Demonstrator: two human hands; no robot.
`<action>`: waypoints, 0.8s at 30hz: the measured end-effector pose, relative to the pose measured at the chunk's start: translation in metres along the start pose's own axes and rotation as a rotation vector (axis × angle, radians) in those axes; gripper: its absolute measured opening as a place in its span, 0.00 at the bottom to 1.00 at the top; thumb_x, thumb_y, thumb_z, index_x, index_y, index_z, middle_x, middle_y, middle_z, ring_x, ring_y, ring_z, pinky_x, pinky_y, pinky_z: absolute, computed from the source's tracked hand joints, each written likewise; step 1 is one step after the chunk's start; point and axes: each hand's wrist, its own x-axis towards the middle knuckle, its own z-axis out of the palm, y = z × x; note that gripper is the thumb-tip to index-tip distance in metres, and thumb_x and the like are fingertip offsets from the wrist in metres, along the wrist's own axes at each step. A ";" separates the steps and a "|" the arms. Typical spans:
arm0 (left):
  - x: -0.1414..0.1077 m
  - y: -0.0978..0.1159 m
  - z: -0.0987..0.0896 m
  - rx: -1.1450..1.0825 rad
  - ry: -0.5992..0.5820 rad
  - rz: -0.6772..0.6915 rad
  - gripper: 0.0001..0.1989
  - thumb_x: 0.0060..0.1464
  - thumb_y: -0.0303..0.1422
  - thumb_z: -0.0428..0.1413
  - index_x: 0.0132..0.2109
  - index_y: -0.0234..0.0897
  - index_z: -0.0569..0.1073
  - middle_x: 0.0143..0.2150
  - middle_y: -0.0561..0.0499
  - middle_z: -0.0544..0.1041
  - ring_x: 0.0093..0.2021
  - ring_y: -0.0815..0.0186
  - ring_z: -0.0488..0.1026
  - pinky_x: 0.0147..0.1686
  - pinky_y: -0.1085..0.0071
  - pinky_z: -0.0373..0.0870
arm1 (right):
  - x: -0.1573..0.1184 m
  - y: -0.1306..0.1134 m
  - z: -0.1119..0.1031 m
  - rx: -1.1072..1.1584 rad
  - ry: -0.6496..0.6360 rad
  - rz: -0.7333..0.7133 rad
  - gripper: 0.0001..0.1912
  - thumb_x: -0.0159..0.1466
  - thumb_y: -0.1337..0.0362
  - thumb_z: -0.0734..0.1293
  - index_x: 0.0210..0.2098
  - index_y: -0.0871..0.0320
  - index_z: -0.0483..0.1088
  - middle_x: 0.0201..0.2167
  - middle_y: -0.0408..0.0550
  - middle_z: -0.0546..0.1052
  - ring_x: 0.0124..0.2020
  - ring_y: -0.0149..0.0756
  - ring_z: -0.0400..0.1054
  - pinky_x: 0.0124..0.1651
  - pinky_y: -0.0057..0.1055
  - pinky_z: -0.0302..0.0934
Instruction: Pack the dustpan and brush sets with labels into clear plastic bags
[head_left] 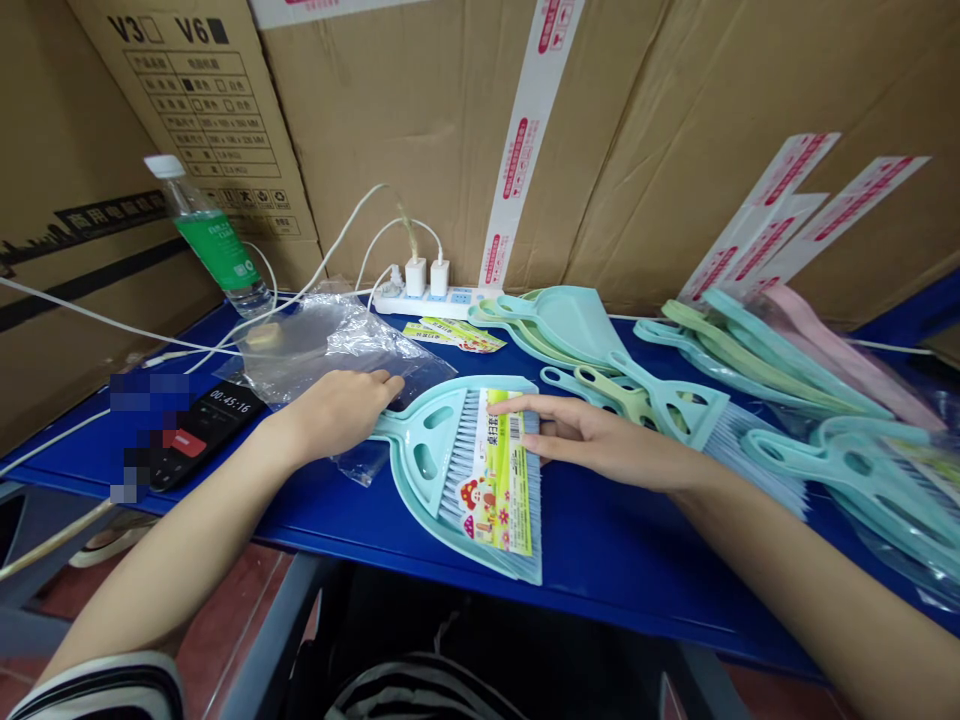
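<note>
A light-blue dustpan (409,478) lies on the blue table with a matching hand brush (431,440) nested on it, bristles towards the right. My left hand (341,415) is closed around their handles at the left end. Across the bristles lies a yellow and white printed label card (499,490). My right hand (577,435) reaches in from the right, with fingers on the card's upper part and right edge; the lower fingers are partly hidden. Under and behind my left hand spreads a clear plastic bag (300,345).
Stacked dustpans (574,320) and loose brushes (686,405) lie behind and right, with bagged sets (870,490) farther right. Spare label cards (454,335) lie before a power strip (472,300). At left are a phone (214,430), bottle (217,250) and cables. Cardboard (420,110) stands behind.
</note>
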 end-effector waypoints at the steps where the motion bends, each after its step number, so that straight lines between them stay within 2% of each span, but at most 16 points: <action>1: 0.000 0.000 0.000 0.000 -0.001 -0.002 0.16 0.60 0.21 0.40 0.46 0.33 0.70 0.45 0.43 0.77 0.37 0.59 0.77 0.32 0.66 0.68 | 0.000 0.000 0.000 -0.002 -0.005 0.000 0.31 0.63 0.48 0.65 0.62 0.53 0.63 0.55 0.50 0.70 0.50 0.39 0.67 0.51 0.39 0.67; 13: 0.000 0.000 0.001 -0.008 0.011 -0.003 0.15 0.59 0.21 0.41 0.45 0.33 0.70 0.45 0.43 0.78 0.37 0.61 0.77 0.33 0.68 0.68 | -0.001 0.000 0.001 -0.002 -0.028 -0.008 0.32 0.63 0.47 0.64 0.63 0.51 0.61 0.53 0.51 0.70 0.53 0.42 0.66 0.55 0.44 0.64; 19: 0.001 0.000 0.002 -0.011 -0.007 -0.011 0.16 0.61 0.21 0.40 0.47 0.33 0.70 0.46 0.43 0.77 0.39 0.57 0.77 0.33 0.66 0.68 | -0.002 -0.001 0.002 0.026 -0.044 -0.026 0.30 0.64 0.49 0.64 0.63 0.50 0.62 0.57 0.51 0.68 0.57 0.42 0.64 0.58 0.43 0.61; 24: 0.000 0.001 0.001 0.001 -0.020 -0.021 0.16 0.61 0.20 0.40 0.48 0.32 0.70 0.46 0.42 0.76 0.40 0.56 0.78 0.34 0.65 0.69 | -0.002 0.001 0.001 -0.010 -0.042 -0.011 0.31 0.64 0.48 0.63 0.63 0.51 0.60 0.56 0.51 0.70 0.55 0.43 0.65 0.58 0.46 0.61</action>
